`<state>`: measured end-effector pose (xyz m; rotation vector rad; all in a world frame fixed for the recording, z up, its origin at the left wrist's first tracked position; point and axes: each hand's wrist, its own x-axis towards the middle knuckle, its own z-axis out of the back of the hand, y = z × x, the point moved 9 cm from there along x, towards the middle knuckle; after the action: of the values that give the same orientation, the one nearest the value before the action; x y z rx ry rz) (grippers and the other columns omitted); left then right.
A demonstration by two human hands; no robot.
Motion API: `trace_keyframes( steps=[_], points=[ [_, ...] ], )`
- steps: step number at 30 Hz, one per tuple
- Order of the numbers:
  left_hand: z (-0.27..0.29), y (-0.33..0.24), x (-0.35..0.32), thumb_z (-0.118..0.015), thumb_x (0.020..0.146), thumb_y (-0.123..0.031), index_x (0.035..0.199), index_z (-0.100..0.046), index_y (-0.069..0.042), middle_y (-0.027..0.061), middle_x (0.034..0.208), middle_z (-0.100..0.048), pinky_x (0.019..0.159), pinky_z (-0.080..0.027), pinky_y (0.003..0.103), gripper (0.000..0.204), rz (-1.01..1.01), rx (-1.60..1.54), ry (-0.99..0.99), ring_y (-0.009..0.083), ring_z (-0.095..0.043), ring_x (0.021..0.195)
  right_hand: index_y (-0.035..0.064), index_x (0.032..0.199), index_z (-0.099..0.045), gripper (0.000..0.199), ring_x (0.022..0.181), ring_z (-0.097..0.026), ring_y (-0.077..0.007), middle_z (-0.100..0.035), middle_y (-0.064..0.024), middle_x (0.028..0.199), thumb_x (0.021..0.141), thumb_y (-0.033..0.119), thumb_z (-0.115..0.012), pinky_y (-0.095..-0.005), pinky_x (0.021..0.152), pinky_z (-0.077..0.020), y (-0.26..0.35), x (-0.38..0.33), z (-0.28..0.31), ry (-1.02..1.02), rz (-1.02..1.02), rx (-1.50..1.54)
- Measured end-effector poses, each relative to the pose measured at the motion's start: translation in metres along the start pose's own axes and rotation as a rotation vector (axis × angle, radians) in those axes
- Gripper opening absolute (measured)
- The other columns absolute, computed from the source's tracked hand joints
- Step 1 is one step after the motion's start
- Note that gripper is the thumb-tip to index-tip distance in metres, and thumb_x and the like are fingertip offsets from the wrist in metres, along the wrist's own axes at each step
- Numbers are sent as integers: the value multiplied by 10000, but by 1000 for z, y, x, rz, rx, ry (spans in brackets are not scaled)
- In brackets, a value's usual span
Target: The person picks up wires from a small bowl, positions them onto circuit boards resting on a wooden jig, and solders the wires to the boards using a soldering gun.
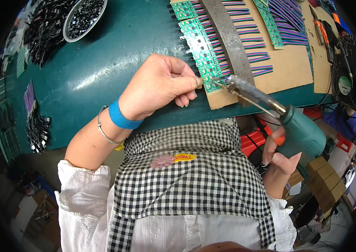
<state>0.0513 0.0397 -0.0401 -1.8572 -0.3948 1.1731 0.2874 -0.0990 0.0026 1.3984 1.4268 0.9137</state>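
My left hand (161,82) is closed in a pinch at the left edge of a green circuit board strip (205,56); what sits between thumb and finger is too small to make out. My right hand (279,157) grips a soldering gun (302,132) with a green body. Its tip meets the near end of the strip, just right of my left fingertips. Multicoloured ribbon wires (260,54) run out from the strip's right side, and small black leads stick out on its left. Across the wires lies a flat metal bar (228,38), over a cardboard sheet (289,69).
A metal bowl (67,31) of small black parts stands at the back left, beside a heap of black connectors (45,31). A purple cable bundle (30,109) lies near the table's left edge. Another board strip (272,27) and orange-handled pliers (323,33) are at the far right.
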Motion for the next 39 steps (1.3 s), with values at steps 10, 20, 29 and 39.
trace_keyframes(
  steps=[10, 20, 29, 39],
  points=[
    [-1, -7, 1, -648, 825, -61, 777, -633, 49, 77, 657, -633, 493, -475, 212, 121, -18, 29, -5, 102, -582, 530, -183, 1167, -367, 590, 371, -447, -158, -459, -102, 529, 742, 83, -680, -251, 342, -411, 23, 20, -6, 66, 139, 165],
    [7, 1, 4, -632, 828, -32, 779, -640, 48, 95, 656, -640, 493, -512, 226, 94, -19, -11, -15, 120, -606, 533, -72, 1288, -365, 547, 484, -463, -131, -428, -50, 624, 834, 141, -584, -239, 394, -399, 100, 92, 35, -69, 475, 209],
    [-1, 7, 1, -651, 844, -75, 845, -659, 62, 100, 699, -663, 517, -522, 219, 137, 0, -37, 49, 122, -623, 562, -11, 1218, -476, 404, 519, -471, -127, -445, -30, 655, 835, 87, -558, -271, 466, -400, 90, 179, 86, -433, 339, 58],
    [90, -94, -37, -695, 812, -147, 927, -690, -4, 91, 775, -687, 582, -527, 275, 183, -592, 518, -400, 173, -642, 627, 20, 1231, -443, 427, 490, -453, -112, -428, -25, 621, 823, 95, -545, -241, 437, -386, 100, 121, 58, -411, 383, 15]
  ],
)
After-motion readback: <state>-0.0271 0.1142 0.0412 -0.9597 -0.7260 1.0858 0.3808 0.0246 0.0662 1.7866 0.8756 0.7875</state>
